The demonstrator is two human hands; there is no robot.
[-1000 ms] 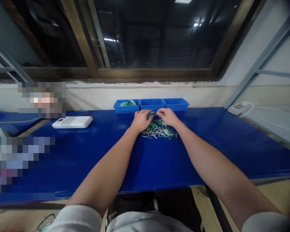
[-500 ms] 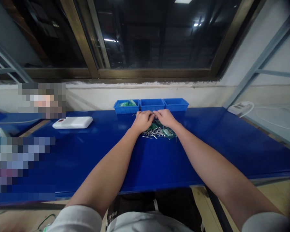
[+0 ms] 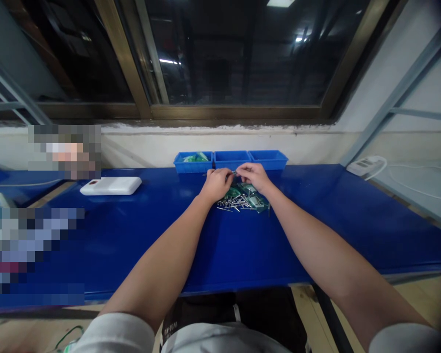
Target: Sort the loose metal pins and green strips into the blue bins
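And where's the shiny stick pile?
In the head view, the shiny stick pile is near the centre, with green packets, just nearer than the left hand and right hand.

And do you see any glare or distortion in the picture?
Head view: lights show in the dark window; same view: wide-angle stretch toward the edges, dark upper-right corner, pixel blocks at left; same view: pile too small for detail.

Short, pale grey sleeves (image 3: 123, 333)

Item (image 3: 235, 173) between hands (image 3: 216, 185) too small to tell, metal pins (image 3: 237, 201) partly hidden
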